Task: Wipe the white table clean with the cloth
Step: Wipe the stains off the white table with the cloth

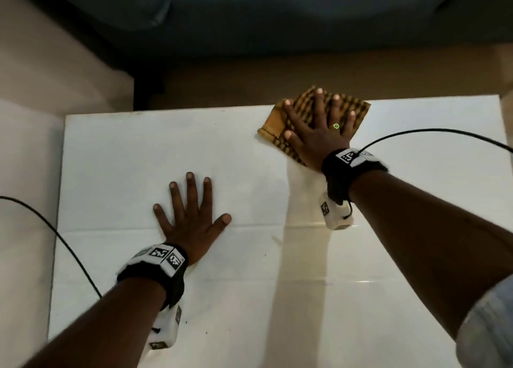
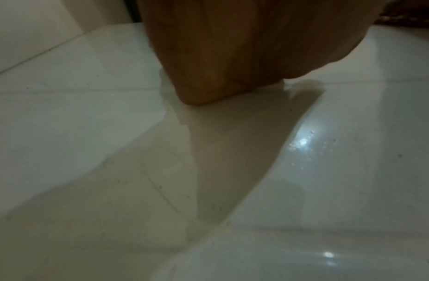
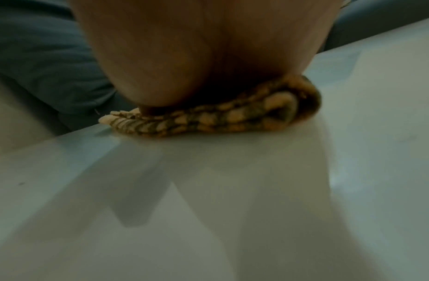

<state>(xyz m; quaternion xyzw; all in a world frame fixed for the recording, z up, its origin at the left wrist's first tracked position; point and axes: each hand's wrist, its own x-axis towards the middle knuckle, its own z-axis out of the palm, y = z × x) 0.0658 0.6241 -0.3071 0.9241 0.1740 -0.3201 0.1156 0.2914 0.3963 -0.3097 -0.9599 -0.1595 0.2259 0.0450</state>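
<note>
A folded yellow-and-brown striped cloth lies at the far edge of the white table, right of centre. My right hand presses flat on it with fingers spread and straight; a ring sits on one finger. The right wrist view shows the heel of that hand on the folded cloth at the table's edge. My left hand lies flat with spread fingers on the bare table nearer me, holding nothing. In the left wrist view only the palm's heel rests on the glossy table.
A dark blue-grey sofa stands beyond the table, across a strip of brownish floor. Black cables trail from both wrist bands. Small dark specks dot the table near its front.
</note>
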